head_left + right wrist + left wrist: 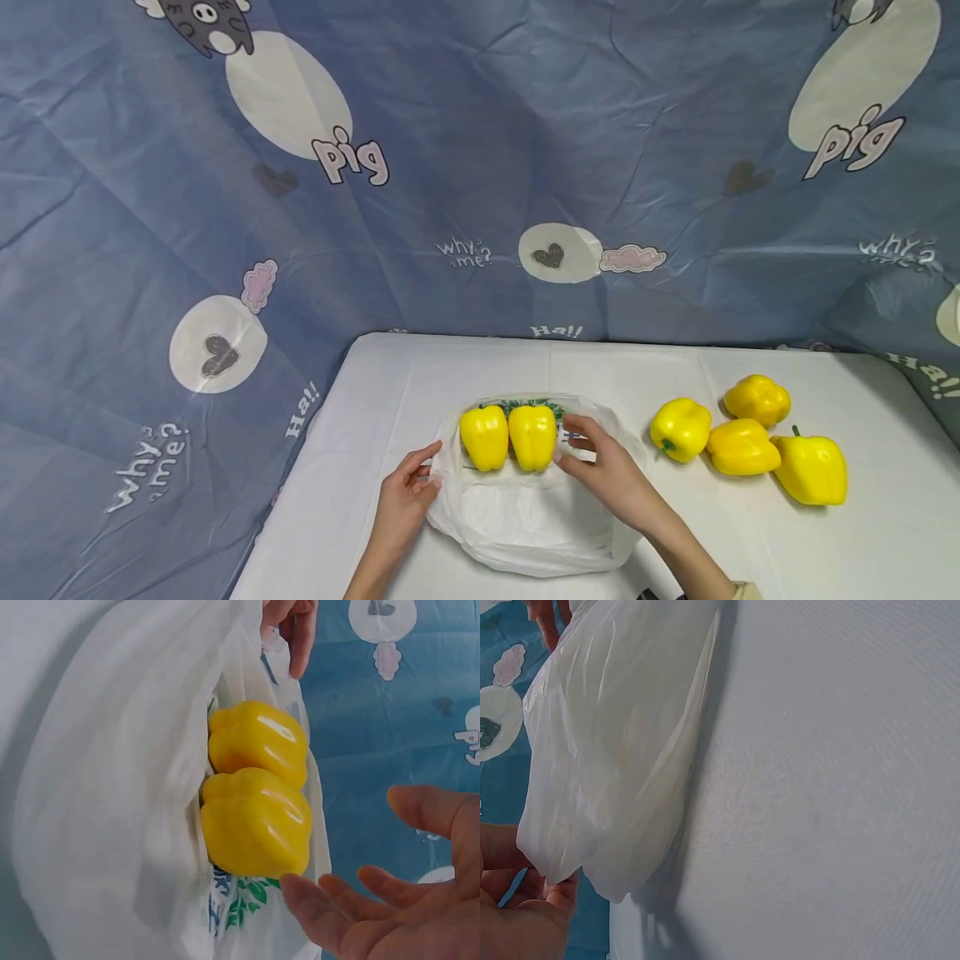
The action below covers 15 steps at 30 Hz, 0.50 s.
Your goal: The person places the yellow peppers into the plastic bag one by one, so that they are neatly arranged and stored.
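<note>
A white plastic bag [525, 521] lies with its mouth spread wide, green and blue print showing on its inner side. Two yellow bell peppers [484, 439] rest side by side in it, toward the far rim. My left hand [405, 500] pinches the bag's left edge between thumb and fingers, also visible in the left wrist view at the bag's film [607, 765]. Over the bag's right part is my right hand [606, 471], fingers spread and holding nothing. Its fingertips are right by the right-hand pepper [259, 823].
Several more yellow bell peppers [742, 447] sit grouped on the white-covered table [750, 542], to the right of the bag. A blue printed cloth [450, 150] hangs behind the table and along its left side. A small dark object [647, 594] shows at the bottom edge.
</note>
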Motion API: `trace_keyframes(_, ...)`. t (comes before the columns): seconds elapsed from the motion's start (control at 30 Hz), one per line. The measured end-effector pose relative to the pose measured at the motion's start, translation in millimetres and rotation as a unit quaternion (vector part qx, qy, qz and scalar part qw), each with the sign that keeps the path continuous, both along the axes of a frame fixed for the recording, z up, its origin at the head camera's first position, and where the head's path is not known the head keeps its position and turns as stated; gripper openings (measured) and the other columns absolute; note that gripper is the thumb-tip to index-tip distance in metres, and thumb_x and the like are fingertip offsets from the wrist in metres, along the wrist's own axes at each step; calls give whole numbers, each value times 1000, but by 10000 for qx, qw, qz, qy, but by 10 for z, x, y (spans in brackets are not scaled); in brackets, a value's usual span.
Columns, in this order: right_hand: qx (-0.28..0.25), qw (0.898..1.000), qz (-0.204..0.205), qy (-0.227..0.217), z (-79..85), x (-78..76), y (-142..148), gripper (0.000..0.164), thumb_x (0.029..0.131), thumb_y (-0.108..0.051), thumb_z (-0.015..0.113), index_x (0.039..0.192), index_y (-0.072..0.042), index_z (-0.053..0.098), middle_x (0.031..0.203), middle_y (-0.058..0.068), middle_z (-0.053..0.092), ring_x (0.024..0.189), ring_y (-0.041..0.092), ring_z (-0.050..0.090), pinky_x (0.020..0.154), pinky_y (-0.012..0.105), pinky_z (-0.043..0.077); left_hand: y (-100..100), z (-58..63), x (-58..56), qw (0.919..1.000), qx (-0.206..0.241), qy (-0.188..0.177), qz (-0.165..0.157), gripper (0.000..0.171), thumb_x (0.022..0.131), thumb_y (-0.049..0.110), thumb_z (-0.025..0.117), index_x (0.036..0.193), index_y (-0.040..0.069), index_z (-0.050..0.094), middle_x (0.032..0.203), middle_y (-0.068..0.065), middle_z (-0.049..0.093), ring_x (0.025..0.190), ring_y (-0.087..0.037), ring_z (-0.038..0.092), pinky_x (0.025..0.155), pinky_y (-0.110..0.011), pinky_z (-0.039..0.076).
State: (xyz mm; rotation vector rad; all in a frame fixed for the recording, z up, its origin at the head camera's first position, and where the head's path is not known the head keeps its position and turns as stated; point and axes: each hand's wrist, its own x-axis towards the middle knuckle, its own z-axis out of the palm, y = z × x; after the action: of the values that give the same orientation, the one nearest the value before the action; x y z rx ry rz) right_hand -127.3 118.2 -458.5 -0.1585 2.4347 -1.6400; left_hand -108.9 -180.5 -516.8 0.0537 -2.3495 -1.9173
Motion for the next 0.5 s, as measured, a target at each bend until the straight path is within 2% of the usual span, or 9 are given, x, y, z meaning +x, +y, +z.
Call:
trace_keyframes(0.27,-229,9996,117,-67,-22,105,97,53,91,-29,70,139,-16,51,138,8,52,125,33,51,97,45,46,10,-19,0,9999,30,166,-27,53,78,-22,60,126,1,65,110,-15,63,86,-17,56,64,-15,42)
trace_keyframes(0.5,-241,9996,153,-25,2,185,231,52,91,-31,71,139,-22,51,141,1,50,126,33,50,95,40,48,15,-14,-11,10000,59,49,13,53,79,-22,60,125,3,66,110,-13,63,86,-17,55,64,-15,41)
